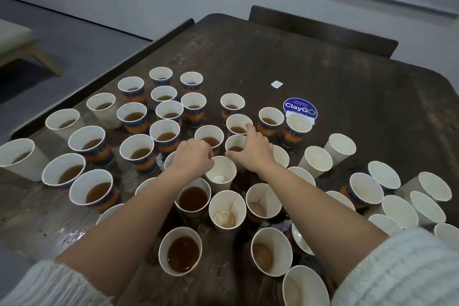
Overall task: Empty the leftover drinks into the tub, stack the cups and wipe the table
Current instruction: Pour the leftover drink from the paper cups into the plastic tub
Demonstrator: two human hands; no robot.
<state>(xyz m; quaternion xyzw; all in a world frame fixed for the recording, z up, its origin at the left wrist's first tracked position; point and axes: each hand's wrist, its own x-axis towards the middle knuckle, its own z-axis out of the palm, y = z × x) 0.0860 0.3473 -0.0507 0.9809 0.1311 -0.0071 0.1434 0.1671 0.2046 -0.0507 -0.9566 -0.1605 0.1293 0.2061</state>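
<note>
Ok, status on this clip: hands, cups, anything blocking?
Left hand grips rim of an empty cup. Right hand reaches among filled cups, grip unclear. No tub in view. Table crowded, wet.

Off-task bits sitting round the edges.
A ClayGO sticker (300, 107) and white tag (276, 84) are lying flat; a chair (323, 30) is standing tucked behind.
</note>
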